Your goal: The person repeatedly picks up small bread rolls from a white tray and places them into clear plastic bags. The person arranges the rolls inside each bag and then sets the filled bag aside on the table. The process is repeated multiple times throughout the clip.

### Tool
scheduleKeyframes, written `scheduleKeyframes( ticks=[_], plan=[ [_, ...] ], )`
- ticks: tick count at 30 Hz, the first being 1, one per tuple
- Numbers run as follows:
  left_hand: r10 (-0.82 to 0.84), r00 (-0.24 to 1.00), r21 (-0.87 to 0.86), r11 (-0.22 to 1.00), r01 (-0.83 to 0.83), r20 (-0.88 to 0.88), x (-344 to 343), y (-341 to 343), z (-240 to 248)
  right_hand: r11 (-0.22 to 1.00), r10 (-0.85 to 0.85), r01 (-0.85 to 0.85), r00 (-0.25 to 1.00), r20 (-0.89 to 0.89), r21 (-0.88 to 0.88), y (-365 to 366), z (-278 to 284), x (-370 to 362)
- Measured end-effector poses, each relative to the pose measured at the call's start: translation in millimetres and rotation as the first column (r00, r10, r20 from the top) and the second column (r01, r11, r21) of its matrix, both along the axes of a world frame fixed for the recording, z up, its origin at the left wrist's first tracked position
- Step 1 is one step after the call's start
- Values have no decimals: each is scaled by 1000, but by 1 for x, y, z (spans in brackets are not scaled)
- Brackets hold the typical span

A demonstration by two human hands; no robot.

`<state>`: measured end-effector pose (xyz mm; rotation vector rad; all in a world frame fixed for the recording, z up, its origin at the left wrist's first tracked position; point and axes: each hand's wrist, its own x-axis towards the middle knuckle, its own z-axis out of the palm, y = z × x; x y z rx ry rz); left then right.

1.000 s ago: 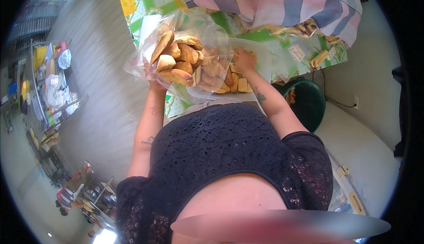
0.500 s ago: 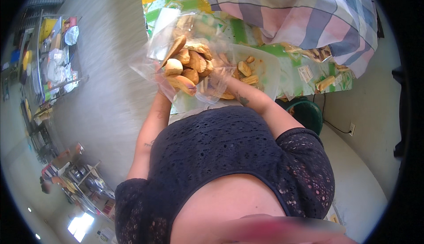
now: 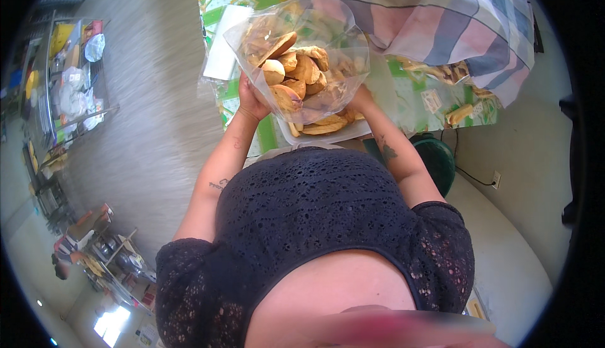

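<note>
A clear plastic bag [image 3: 350,39], its mouth wide and facing up at me, holds several browned pieces that look like toasted bread [image 3: 305,69]. My left hand [image 3: 252,101] grips the bag's left side, the thumb along its outside. On the opposite side my right hand [image 3: 360,99] holds the bag, most of its fingers hidden behind the plastic. Below the bag, close to my body, is a translucent plastic tub [image 3: 340,135] with more toasted pieces [image 3: 324,124] in it. The bag covers much of this tub.
A green and white patterned tablecloth [image 3: 406,112] covers the table. Checked cloth [image 3: 441,8] drapes over a pile at the far right, with toasted pieces [image 3: 444,71] at its edge. A white sheet [image 3: 228,42] lies left of the bag. A green bin [image 3: 436,165] stands under the table's right side.
The bag has shifted right and away from me, its mouth now wider. My right hand has moved from behind the bag, over the tub, to the bag's right side.
</note>
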<state>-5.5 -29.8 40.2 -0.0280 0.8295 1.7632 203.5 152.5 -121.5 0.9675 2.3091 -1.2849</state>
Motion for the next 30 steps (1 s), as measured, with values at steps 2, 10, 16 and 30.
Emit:
scheduleKeyframes(
  ticks=[2, 10, 16, 30],
  plan=[
    [-2, 999, 30, 1000, 0, 47, -1, 0, -4, 970, 22, -39, 997, -71, -241, 1, -16, -3],
    [31, 999, 154, 988, -30, -7, 12, 3, 17, 971, 170, -201, 962, 213, 131, -63, 2, -51],
    [20, 1000, 243, 970, -14, -23, 18, 6, 31, 995, 76, -83, 989, 131, 52, -77, 5, -22],
    [104, 986, 95, 991, -92, -134, 24, 9, -30, 988, 152, -140, 956, 250, -64, -21, 43, 64]
  ],
)
